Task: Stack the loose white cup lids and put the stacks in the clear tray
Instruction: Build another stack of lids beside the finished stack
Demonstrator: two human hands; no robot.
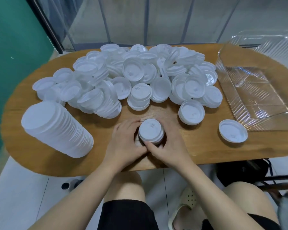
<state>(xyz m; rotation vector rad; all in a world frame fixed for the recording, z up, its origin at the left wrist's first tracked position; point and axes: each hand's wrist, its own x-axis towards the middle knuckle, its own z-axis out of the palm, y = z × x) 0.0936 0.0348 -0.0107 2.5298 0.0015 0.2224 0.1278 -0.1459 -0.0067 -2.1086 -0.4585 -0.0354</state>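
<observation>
A short stack of white lids (151,131) stands near the front edge of the oval wooden table (40,156). My left hand (125,141) cups its left side and my right hand (170,145) wraps its right side and front. A large pile of loose white lids (126,75) covers the far half of the table. A tall stack of lids (56,128) stands at the front left, leaning. The clear ribbed tray (256,100) lies at the right with nothing in it.
A small stack of lids (191,112) sits right of my hands, and a single lid (232,133) lies by the tray's near corner. Glass panels rise behind the table, a green wall at left. My knees and a sandal show below the table edge.
</observation>
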